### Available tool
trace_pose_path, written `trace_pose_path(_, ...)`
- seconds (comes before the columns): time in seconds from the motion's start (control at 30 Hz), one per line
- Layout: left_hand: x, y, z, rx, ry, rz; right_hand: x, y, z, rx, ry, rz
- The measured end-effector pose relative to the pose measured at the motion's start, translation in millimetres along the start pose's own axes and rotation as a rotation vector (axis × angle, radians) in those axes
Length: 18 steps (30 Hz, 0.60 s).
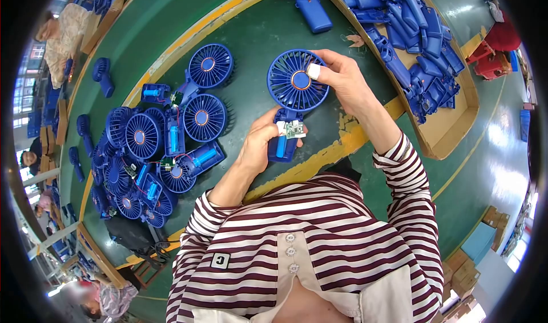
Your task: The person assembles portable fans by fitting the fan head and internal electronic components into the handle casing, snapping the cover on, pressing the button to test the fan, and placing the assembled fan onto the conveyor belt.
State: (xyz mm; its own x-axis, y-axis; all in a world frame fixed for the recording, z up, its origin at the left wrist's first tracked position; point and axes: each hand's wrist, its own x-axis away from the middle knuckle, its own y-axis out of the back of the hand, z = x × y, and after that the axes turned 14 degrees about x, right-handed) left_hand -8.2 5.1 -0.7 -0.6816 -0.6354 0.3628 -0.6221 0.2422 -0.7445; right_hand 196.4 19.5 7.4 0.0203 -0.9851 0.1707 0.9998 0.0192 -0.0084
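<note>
A blue handheld fan (300, 80) is held up between my two hands, its round grille at the top. My left hand (258, 143) is wrapped round its open handle, where a blue battery (281, 146) and a green circuit board (294, 130) show. With thumb and fingers, my right hand (345, 82) grips the right edge of the grille; white tape covers its thumb tip. To the left lies a heap of similar blue fans (142, 136), several with open handles showing batteries and boards.
A cardboard box (448, 130) of blue plastic shells (414, 32) stands at the upper right. Near it lie a blue casing (313, 12) and a dry leaf (355, 40). More fans (103, 76) line the far left. Other people (105, 300) are at the left edge.
</note>
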Motion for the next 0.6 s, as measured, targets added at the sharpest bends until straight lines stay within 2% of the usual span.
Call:
trace_pose_path(0.13, -2.6, -3.1, 0.7, -0.011, 0.006, -0.029, -0.2, -0.2, -1.3, -0.001, -0.002, -0.002)
trace_pose_path(0.2, -6.4, -7.6, 2.6, -0.413, -0.020, -0.195, 1.1, -3.1, 0.9, 0.033, -0.028, -0.018)
trace_pose_path(0.23, -6.9, -3.6, -1.0, -0.446, 0.043, -0.148, -0.3, -2.9, 0.1, 0.034, -0.025, -0.009)
trace_pose_path(0.27, -7.3, -0.9, -2.5, -0.445, 0.037, -0.155, -1.1, -1.4, -2.1, 0.037, -0.030, -0.008)
trace_pose_path(0.37, -8.2, 9.1, -3.5, 0.020, 0.082, 0.005, -4.7, 2.3, -8.3, 0.029, -0.013, -0.001)
trace_pose_path(0.4, -7.6, 9.8, -4.1, 0.021, 0.078, 0.002, -5.5, 3.3, -9.2, 0.032, -0.023, 0.000)
trace_pose_path(0.47, -7.3, 10.5, -4.6, 0.218, 0.083, 0.071, -6.7, 2.8, -8.9, 0.036, -0.033, 0.000)
trace_pose_path(0.5, -6.8, 8.5, -4.3, 0.220, 0.082, 0.072, -6.7, 1.7, -8.7, 0.042, -0.028, 0.005)
trace_pose_path(0.57, -6.1, 1.5, -1.9, -0.102, 0.060, -0.119, -7.1, -0.5, -8.6, 0.048, -0.024, 0.009)
trace_pose_path(0.6, -7.7, 2.4, 2.7, -0.169, 0.021, -0.134, -7.3, -1.5, -8.7, 0.034, -0.018, 0.013)
